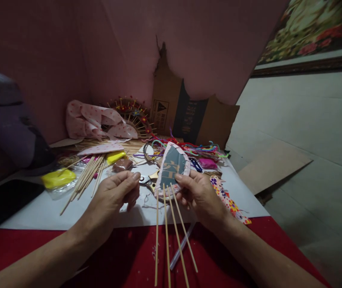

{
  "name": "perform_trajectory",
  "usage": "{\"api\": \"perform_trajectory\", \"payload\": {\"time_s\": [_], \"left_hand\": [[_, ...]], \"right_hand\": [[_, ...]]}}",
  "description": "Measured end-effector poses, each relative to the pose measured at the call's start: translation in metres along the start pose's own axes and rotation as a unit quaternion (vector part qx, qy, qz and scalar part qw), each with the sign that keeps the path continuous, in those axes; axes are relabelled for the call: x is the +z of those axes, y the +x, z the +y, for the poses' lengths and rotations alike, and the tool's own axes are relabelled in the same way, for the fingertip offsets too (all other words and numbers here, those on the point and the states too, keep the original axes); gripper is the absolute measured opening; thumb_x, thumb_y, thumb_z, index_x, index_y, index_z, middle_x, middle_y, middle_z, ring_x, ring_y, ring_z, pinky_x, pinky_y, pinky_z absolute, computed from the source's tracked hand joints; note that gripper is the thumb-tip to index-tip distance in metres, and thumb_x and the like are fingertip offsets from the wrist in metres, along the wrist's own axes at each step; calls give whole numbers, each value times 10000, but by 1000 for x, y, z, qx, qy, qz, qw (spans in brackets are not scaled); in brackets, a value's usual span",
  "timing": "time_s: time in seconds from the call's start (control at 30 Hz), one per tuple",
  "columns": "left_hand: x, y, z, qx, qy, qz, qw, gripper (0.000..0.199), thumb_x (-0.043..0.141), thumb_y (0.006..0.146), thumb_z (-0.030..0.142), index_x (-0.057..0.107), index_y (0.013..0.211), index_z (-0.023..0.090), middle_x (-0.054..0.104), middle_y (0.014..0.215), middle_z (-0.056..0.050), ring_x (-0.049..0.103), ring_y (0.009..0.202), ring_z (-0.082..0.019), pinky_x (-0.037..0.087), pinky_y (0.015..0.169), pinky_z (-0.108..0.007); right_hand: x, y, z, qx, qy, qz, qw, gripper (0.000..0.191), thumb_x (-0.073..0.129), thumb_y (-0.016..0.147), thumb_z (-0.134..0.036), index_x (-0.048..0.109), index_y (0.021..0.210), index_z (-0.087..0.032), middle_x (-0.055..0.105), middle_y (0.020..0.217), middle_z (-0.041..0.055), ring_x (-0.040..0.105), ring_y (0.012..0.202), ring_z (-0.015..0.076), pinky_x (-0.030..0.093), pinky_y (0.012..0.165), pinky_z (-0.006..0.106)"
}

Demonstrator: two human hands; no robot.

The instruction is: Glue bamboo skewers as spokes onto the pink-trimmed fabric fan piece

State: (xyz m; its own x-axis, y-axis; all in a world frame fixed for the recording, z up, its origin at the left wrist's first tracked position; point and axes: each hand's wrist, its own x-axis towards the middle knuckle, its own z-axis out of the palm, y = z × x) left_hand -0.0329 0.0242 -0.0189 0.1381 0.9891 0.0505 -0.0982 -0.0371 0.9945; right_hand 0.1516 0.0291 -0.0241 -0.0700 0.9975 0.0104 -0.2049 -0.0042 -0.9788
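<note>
- Blue-grey printed cardboard with a pale pink cloth rim: the panel (175, 160) is sitting in the right hand (199, 196), which is clamping its lower right corner, thumb on the face.
- Left hand (114, 192) is hanging left of that grip, apart from the panel, thumb and fingertips bunching close; can't tell if they're pinching anything thin.
- Four thin sticks (179, 236) are running from the panel's lower edge toward the wearer, fanning a little. Light is poor, so I'm not judging how firmly they're fixed.
- Roots are spacing unevenly: right-hand pair is crowding, leftmost is standing off. I'd be supporting close to the roots and going easy on thumb pressure, so the rim isn't creasing.
- Scissors (151, 182) are lying behind the gap between the hands, partly hidden; left fingers should be minding them.
- Below the grip, a translucent rod (181, 248) is lying under the sticks; stick ends could be snagging it.
- Flowered cloth (229, 200) is crowding right of the grip, loose sticks (84, 178) far left.
- Best open room is running nearside, over the red cloth (123, 256); table edge is dropping away beyond the right forearm.
</note>
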Motion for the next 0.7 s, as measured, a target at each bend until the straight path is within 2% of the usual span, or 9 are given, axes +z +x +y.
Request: {"api": "perform_trajectory", "payload": {"time_s": [0.2,0.27,0.37,0.43,0.53,0.7], "left_hand": [[-2,3,-2,-45,-56,48,996,437,476,812,393,340,445,199,289,336,72,211,328,-67,157,337,-209],[-3,5,-3,-57,-62,39,996,438,481,806,434,384,456,190,331,339,64,253,327,-66,183,341,-201],[-4,6,-4,-51,-47,11,998,307,571,760,404,555,578,158,495,458,30,388,416,-67,279,403,-180],[-4,6,-4,-49,-49,-17,997,236,637,714,375,619,648,148,548,508,21,423,446,-66,314,436,-177],[-6,6,-5,-54,-31,-32,998,229,686,673,348,623,593,143,576,501,7,442,445,-66,325,448,-181],[-8,9,-9,-57,-4,-10,998,239,714,648,313,570,543,154,551,459,21,424,428,-68,303,439,-192]], "right_hand": [[1,-2,0,-25,5,-10,1000,229,659,703,-339,517,672,-162,569,502,-51,458,341,41,295,295,119],[1,-1,1,-23,8,-6,1000,231,659,703,-338,516,660,-162,559,500,-54,456,343,40,298,297,119],[0,0,2,-23,9,-7,1000,227,656,705,-338,522,660,-160,554,504,-54,462,349,38,308,302,119],[0,0,2,-22,14,-11,1000,221,657,705,-334,526,670,-160,562,519,-50,478,364,40,312,306,117],[0,0,2,-25,16,-14,999,214,657,706,-327,527,674,-160,559,508,-54,474,357,38,309,304,116],[-1,1,2,-28,6,-16,999,217,656,707,-340,537,697,-159,573,514,-51,475,348,42,309,302,120]]}}
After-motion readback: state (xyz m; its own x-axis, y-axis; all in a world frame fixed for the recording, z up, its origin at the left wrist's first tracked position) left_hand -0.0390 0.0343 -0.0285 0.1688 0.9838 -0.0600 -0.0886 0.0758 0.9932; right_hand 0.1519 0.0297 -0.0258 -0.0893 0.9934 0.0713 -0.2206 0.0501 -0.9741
